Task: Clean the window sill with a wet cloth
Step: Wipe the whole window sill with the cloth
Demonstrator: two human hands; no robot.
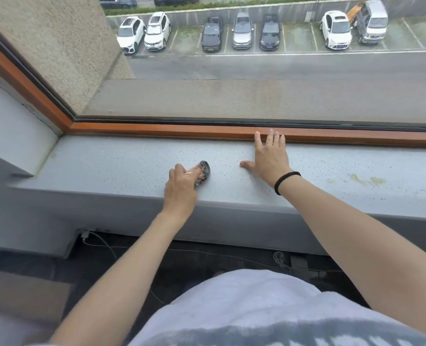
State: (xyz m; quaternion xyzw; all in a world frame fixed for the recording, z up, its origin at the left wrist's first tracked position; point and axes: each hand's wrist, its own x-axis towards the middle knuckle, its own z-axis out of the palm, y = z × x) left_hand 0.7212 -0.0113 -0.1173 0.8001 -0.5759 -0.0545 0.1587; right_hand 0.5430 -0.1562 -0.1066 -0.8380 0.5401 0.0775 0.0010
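Grey speckled window sill [107, 166], dark mottled cloth [204, 171] bunched under my left hand [182, 188].
I see bare sill running left to the side wall [20, 136] and right past a yellowish stain [366, 180]; the orange wooden frame [157, 129] bounds the back. My left hand curls its fingers over the cloth, holding it on the sill nearer the front edge. My right hand [269, 158] lies flat just beside, apart from the cloth, fingers spread, fingertips at the frame.
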